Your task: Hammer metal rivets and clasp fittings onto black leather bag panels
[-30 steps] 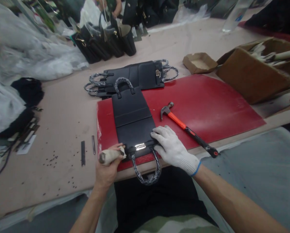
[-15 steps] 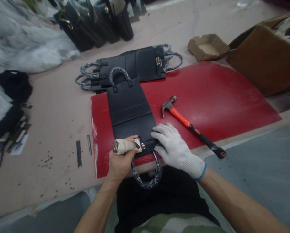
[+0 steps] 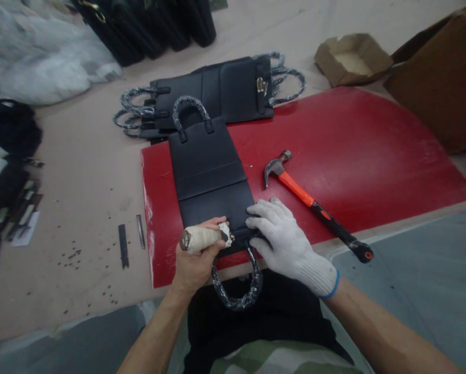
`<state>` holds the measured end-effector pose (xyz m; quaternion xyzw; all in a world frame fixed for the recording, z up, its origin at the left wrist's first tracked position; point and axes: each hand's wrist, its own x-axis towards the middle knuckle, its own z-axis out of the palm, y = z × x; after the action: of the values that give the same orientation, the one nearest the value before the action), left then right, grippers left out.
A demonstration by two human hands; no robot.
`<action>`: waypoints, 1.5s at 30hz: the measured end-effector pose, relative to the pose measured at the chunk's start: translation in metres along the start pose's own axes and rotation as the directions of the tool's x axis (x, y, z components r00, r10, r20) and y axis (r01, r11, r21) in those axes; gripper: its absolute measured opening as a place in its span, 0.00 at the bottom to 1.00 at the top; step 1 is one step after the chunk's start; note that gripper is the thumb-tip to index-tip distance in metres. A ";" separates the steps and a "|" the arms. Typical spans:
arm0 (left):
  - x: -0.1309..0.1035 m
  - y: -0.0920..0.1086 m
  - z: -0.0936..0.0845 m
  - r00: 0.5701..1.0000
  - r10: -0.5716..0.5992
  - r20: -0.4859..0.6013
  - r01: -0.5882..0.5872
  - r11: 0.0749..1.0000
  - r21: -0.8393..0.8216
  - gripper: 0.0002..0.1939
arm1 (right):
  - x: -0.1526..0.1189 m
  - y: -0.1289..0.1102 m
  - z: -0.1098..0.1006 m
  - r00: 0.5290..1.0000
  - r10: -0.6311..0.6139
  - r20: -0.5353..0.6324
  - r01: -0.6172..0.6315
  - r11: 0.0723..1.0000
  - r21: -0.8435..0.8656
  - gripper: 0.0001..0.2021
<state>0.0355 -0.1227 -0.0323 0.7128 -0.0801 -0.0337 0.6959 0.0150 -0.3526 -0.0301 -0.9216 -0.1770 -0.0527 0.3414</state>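
Flat black bag panel (image 3: pixel 211 179) on the red mat (image 3: pixel 334 156), near end at the desk (image 3: pixel 88 176) edge, wrapped handle (image 3: pixel 238 288) hanging over. Left hand (image 3: pixel 196 262) closed around a cloth-wrapped tool (image 3: pixel 201 239), tip at the metal clasp by the near edge; gloved right hand (image 3: pixel 285 241) spread flat, pinning the panel. Likely mid-fitting of the clasp; steady pressure and aim needed. Hammer (image 3: pixel 310 200) beside, untouched. Small cardboard tray (image 3: pixel 351 57) apparently bare inside; large box (image 3: pixel 447 78) contents unseen.

One hammer (image 3: pixel 314 205), two cardboard boxes (image 3: pixel 351 57)
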 end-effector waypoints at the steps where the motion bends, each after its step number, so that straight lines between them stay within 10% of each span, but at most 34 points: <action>1: 0.000 0.000 0.000 1.000 0.002 0.002 -0.002 1.000 0.002 0.11 | 0.000 0.000 0.000 1.000 0.001 0.000 -0.001 1.000 0.000 0.19; 16: 0.005 0.011 -0.088 0.886 -0.052 -0.460 0.082 0.996 0.046 0.12 | 0.003 0.000 0.001 1.000 -0.023 -0.019 0.023 1.000 0.002 0.17; 29: -0.019 0.006 -0.019 0.984 -0.020 -0.176 0.042 0.991 0.125 0.11 | -0.008 0.001 -0.001 0.961 0.078 -0.265 0.015 0.943 0.333 0.16; 36: -0.046 0.023 0.048 0.952 0.261 0.157 -0.290 0.935 0.203 0.12 | -0.020 0.005 0.000 0.939 0.095 -0.329 -0.043 0.986 0.162 0.15; 45: -0.020 0.017 0.018 0.969 0.006 -0.245 0.026 0.992 0.124 0.12 | -0.031 -0.006 0.001 0.942 0.108 -0.317 -0.145 0.985 -0.096 0.08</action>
<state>0.0117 -0.1376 -0.0170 0.7544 0.0081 0.0562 0.6540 -0.0160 -0.3569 -0.0335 -0.9298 -0.0582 -0.1853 0.3128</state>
